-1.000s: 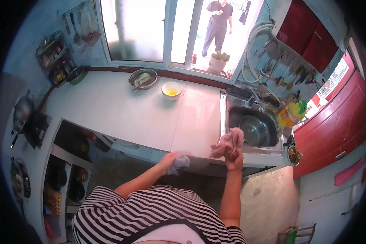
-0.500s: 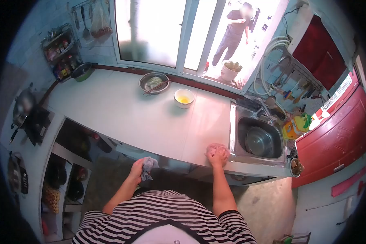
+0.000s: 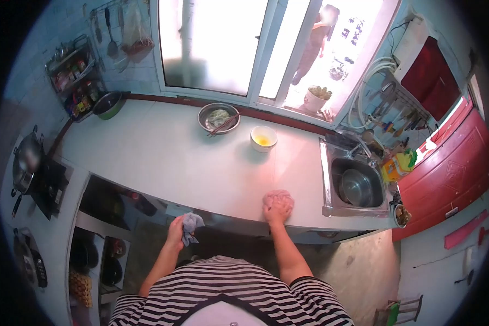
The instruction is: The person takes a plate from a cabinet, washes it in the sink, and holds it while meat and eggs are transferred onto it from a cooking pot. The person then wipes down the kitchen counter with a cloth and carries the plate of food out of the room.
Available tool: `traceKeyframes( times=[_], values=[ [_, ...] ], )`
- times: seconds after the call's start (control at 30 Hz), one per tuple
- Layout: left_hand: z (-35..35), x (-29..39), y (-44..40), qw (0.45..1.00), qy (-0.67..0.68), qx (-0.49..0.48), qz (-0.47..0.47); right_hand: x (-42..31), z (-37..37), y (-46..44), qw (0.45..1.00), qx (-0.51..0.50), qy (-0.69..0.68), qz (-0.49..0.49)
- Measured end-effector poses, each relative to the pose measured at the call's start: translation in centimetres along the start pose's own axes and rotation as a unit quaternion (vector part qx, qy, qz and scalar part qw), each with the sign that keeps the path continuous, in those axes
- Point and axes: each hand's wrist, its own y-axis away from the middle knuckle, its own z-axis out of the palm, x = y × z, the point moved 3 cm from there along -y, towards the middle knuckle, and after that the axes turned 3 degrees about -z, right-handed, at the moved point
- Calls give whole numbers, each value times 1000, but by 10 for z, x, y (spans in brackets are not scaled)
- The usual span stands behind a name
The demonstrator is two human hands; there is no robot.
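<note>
My right hand (image 3: 278, 213) lies on a pink cloth (image 3: 280, 196), gripping it against the white countertop (image 3: 190, 157) close to the front edge. Bunched in my left hand (image 3: 176, 231) is a grey-blue cloth (image 3: 192, 225), held in the air just in front of the counter. Farther back stand a white bowl (image 3: 263, 139) with something yellow inside and a metal bowl (image 3: 218, 119) containing pale food. A pair of chopsticks (image 3: 225, 124) rests across the metal bowl.
The sink (image 3: 356, 185), with a metal basin (image 3: 357, 187) in it, is set into the counter's right end. A green bowl (image 3: 108, 106) stands at the back left, near a wok (image 3: 28, 155) on the stove. Outside the window is a person (image 3: 312, 46).
My right hand has slid the pink cloth leftward along the counter, away from the sink. The grey-blue cloth stays in my left hand. The view has shifted, and the person outside has changed position.
</note>
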Motion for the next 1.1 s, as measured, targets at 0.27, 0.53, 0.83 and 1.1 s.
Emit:
traceKeyframes(
  times=[0.27,0.53,0.83,1.1],
  values=[
    [-72,42,14,998,22,52,28,-103,19,13,998,8,-16,-63],
    [-154,52,50,985,80,138,70,-218,26,30,974,83,-24,-211],
    [-207,49,81,954,180,231,59,-294,42,25,938,30,-28,-344],
    [-229,69,80,937,186,284,86,-306,71,-50,978,25,68,-194]
  ],
)
